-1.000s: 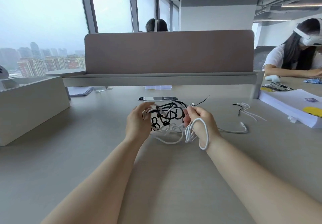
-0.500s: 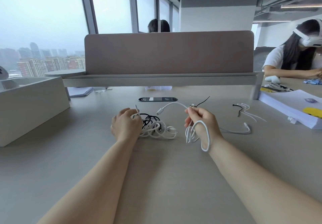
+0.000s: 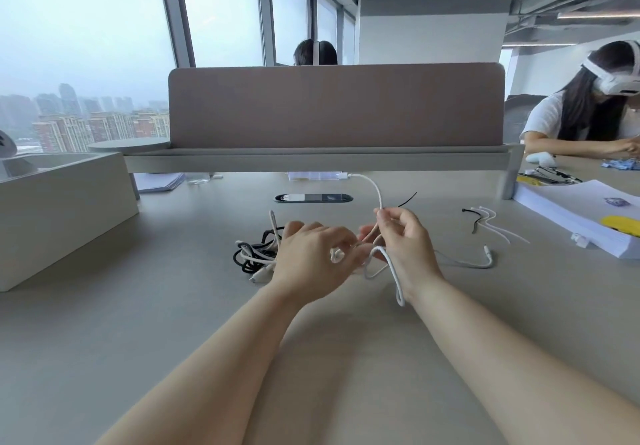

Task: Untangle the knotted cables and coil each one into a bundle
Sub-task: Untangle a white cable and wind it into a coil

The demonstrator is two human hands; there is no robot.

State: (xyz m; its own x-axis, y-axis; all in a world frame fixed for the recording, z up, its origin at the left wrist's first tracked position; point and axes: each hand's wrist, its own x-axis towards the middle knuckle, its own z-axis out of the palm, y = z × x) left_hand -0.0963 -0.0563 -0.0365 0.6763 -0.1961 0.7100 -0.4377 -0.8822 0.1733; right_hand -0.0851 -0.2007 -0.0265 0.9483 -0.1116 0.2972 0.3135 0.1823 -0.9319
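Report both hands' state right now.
Left hand: fingers curled round a loop of the white cable.
Right hand: pinches the same white cable, loops hanging from it.

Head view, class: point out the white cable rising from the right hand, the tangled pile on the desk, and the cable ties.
white cable (image 3: 376,190): head view, its raised arc below the plug.
tangled pile (image 3: 254,254): head view, middle of the black and white loops.
cable ties (image 3: 485,214): head view, where they bunch.

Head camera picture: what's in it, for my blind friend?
A left hand and right hand hold a white cable over a grey desk, loops hanging. A tangle of black and white cables lies beside the left hand.
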